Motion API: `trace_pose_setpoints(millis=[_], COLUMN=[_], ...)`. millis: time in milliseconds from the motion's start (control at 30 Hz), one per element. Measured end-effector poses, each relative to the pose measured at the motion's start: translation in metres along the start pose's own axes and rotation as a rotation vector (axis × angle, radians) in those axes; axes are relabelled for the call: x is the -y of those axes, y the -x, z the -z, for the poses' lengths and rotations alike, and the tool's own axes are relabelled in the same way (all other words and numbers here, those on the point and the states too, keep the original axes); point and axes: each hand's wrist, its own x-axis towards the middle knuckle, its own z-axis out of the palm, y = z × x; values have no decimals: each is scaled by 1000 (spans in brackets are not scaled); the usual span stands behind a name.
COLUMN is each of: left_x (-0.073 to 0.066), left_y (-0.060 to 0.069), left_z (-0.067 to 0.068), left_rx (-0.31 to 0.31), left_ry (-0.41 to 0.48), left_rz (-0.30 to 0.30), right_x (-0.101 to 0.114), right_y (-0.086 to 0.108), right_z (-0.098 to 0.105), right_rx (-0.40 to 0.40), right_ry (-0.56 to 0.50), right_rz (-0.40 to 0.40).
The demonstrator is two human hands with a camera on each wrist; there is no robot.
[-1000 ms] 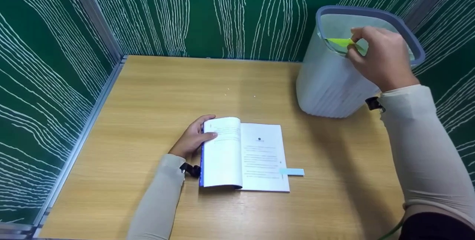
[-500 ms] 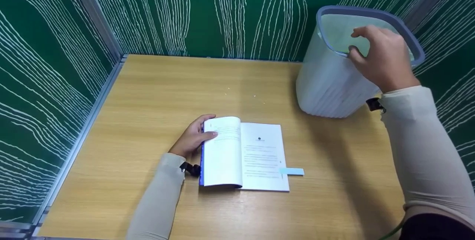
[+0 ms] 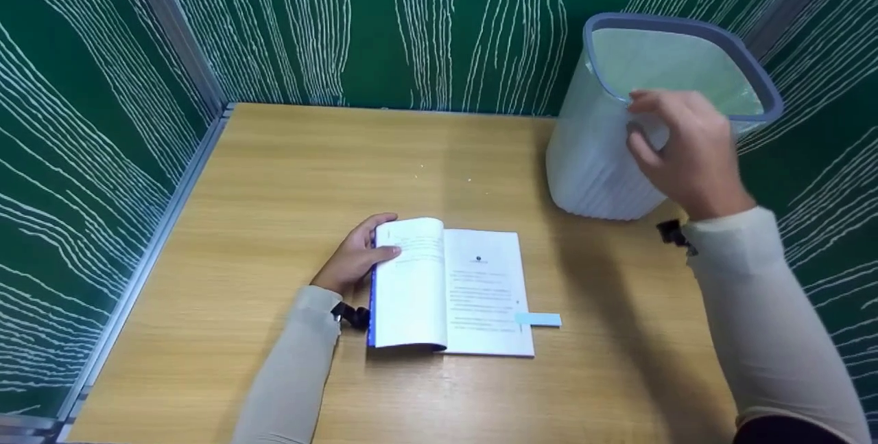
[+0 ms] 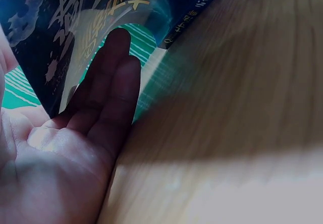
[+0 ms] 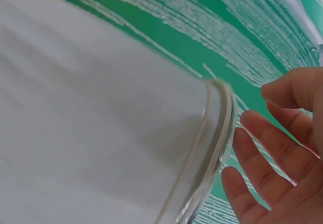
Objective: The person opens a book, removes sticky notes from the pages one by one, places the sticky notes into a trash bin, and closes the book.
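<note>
An open book (image 3: 411, 293) with a blue cover edge lies on the table. My left hand (image 3: 353, 255) holds its raised left side, the thumb on the page and the fingers beneath the cover. From below, the left wrist view shows the dark printed cover (image 4: 86, 27) against the fingers. A light blue sticky tab (image 3: 538, 320) sticks out from the right page. My right hand (image 3: 689, 149) hovers in front of the bin's near rim, fingers loosely bent and nothing between them. The white bin (image 3: 603, 162) has a grey-blue rim and a pale liner.
Green walls (image 3: 377, 32) with white wavy lines enclose the wooden table (image 3: 295, 169) at the back and sides. Tiny white specks (image 3: 469, 180) lie on the tabletop behind the book. The bin stands at the back right.
My right hand let go of a yellow-green sticky tab over the bin, then drew back towards me and slightly left. My left hand and the book have stayed in place.
</note>
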Motion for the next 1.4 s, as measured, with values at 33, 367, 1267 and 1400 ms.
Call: trace_pose_setpoints(millis=[33, 367, 1267, 1400], left_x=[0, 0, -4, -2], left_y=[1, 1, 2, 2], left_z=[0, 1, -1, 1], left_rx=[0, 25, 18, 22], left_ry=[-3, -9, 4, 4], left_rz=[6, -22, -22, -14], right_x=[2, 22, 44, 40], right_y=[5, 47, 194, 201], right_z=[-2, -22, -98, -100], right_rx=[5, 55, 806, 827], right_ry=[-3, -84, -442, -475], right_rz=[11, 42, -525, -622])
